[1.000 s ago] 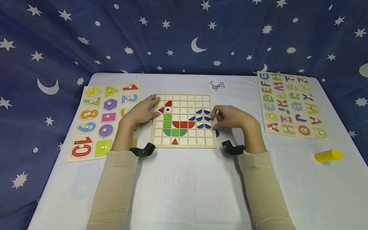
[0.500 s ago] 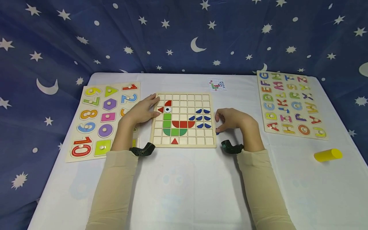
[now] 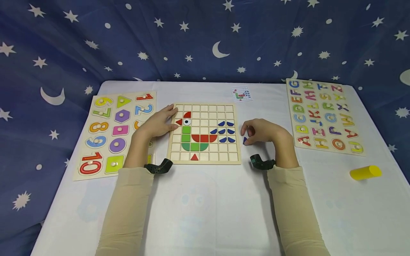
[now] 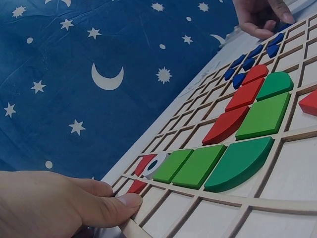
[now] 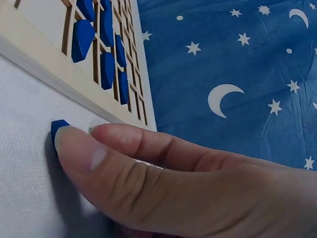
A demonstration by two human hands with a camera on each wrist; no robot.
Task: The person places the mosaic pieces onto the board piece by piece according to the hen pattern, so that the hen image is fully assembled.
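A wooden grid board (image 3: 205,156) lies mid-table, bearing a bird pattern of red, green and blue pieces with a white eye tile (image 3: 187,122). My left hand (image 3: 157,122) rests at its left edge, thumb on the frame in the left wrist view and index finger near the top corner. Just off the board's right side, my right hand (image 3: 261,131) pinches a small blue puzzle piece (image 3: 245,140) between thumb and finger. Only a corner of that blue piece shows past the thumb in the right wrist view. Several blue pieces (image 5: 83,40) sit in the board's right-hand squares.
Behind the board lies a small picture card (image 3: 242,94) with a similar bird. A number-and-shape board (image 3: 109,138) lies left, partly under the left forearm. An alphabet board (image 3: 325,117) and a yellow cylinder (image 3: 366,172) are at right. A starry blue cloth (image 3: 205,39) hangs behind.
My right hand has drawn back rightward from the board's edge and picked up the blue piece that lay beside it, now tipped up. The left hand stays in place.
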